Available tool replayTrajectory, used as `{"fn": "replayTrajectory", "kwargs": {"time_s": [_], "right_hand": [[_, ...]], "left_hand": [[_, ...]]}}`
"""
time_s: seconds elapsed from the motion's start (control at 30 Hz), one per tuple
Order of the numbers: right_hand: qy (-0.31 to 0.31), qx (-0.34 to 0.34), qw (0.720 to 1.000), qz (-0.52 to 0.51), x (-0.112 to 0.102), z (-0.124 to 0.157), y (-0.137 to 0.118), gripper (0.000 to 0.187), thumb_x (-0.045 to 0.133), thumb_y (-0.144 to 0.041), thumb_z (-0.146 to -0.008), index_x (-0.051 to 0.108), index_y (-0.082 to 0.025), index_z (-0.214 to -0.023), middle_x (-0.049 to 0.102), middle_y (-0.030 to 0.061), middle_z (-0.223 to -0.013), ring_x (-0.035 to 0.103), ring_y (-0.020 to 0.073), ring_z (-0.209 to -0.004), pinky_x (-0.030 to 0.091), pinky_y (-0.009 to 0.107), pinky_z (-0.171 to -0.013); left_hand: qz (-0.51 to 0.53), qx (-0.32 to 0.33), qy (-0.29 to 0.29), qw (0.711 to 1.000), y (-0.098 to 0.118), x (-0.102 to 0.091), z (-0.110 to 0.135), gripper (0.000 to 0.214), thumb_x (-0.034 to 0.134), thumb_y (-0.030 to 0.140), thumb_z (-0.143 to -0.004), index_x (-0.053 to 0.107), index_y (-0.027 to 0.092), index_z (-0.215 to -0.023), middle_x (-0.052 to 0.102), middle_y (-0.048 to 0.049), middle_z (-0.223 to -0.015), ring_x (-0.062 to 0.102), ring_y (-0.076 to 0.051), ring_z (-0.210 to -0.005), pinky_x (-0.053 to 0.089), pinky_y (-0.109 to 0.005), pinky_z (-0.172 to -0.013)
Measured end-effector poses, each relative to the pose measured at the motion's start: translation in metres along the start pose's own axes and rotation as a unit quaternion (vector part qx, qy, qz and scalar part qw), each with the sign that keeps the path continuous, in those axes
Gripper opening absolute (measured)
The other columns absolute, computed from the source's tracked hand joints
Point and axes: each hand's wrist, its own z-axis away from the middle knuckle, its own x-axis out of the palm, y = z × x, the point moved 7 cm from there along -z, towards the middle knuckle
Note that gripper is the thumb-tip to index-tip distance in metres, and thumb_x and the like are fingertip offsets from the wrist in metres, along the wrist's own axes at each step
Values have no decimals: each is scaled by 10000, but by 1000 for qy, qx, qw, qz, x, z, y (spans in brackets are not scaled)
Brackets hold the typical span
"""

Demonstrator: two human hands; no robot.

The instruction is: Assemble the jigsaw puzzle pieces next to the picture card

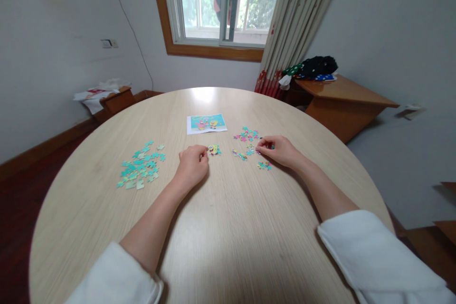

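My left hand (193, 164) rests on the table with its fingers curled closed, its fingertips beside a small joined cluster of yellow and teal jigsaw pieces (214, 150). Whatever those fingers hold, if anything, is hidden. To the right, my right hand (278, 148) pinches a small puzzle piece (258, 151), partly covered by the fingertips. Loose multicoloured pieces (240, 155) lie between the two hands. Pink and teal pieces (246, 134) are grouped just beyond my right hand, and a few more pieces (264, 166) sit nearer me, below it.
A spread of teal and pale green pieces (140, 166) covers part of the round wooden table (228, 237) at left. Beyond my hands lies a picture card (207, 124) with cartoon figures. Cloths (317, 66) are heaped on a wooden side table (345, 90) at right.
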Motion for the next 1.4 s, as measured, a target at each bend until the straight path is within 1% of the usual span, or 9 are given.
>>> {"fn": "replayTrajectory", "kwargs": {"time_s": [0.13,0.37,0.67,0.87,1.07,1.17,1.27,1.33,1.4], "right_hand": [[4,3,1000,9,-1,0,0,247,605,-392,-718,699,-164,-707,625,18,-620,515,137,-608,390,266,-604],[7,-1,1000,17,0,-3,3,239,614,-389,-721,697,-165,-720,624,16,-638,506,139,-629,389,274,-634],[20,0,998,58,-5,-1,-3,172,642,-364,-705,695,-201,-687,630,5,-627,533,147,-634,385,294,-673],[24,5,998,64,-5,-2,-3,165,656,-362,-688,700,-203,-684,606,-3,-605,517,142,-622,371,287,-658],[11,6,999,41,-3,-2,-1,175,649,-360,-694,698,-192,-699,583,-8,-601,499,132,-600,367,273,-621],[11,1,999,35,-1,-2,0,175,644,-353,-693,697,-186,-699,574,-13,-588,493,129,-590,370,267,-608],[13,-11,1000,20,0,-2,-2,206,617,-370,-713,689,-178,-697,570,-9,-569,491,132,-578,370,262,-585],[52,-13,998,10,-6,-1,-4,245,575,-388,-752,677,-174,-690,580,6,-574,497,139,-576,375,267,-579],[121,-11,993,17,-18,1,-5,272,531,-387,-791,664,-173,-690,600,27,-604,511,150,-589,383,278,-592]], "left_hand": [[-3,0,0,1000,0,1,0,222,421,121,-777,593,179,-649,704,-84,-915,620,-233,-978,432,-375,-874],[-5,9,4,1000,1,1,0,219,424,117,-785,539,182,-611,705,-73,-917,620,-226,-977,434,-368,-877],[-10,12,1,1000,1,0,0,226,420,113,-789,538,185,-611,704,-78,-945,616,-228,-987,431,-373,-882],[-15,12,4,1000,1,0,0,224,424,109,-788,539,187,-613,708,-70,-953,617,-223,-987,432,-366,-884],[-10,17,6,1000,-1,1,-1,235,424,125,-788,594,185,-638,710,-76,-994,618,-229,-993,439,-384,-897],[-5,26,6,1000,-1,2,0,247,441,95,-742,665,200,-736,709,-59,-1028,614,-221,-1016,422,-393,-936],[-12,41,7,999,5,1,3,371,459,98,-728,697,229,-980,677,-65,-1163,574,-235,-1110,367,-437,-992],[-22,54,-8,998,10,3,5,423,458,117,-747,676,246,-1086,643,-68,-1242,531,-254,-1177,322,-477,-1013],[-32,67,-38,997,14,6,7,443,446,122,-763,660,261,-1124,636,-61,-1260,509,-264,-1206,285,-508,-1021]]}}
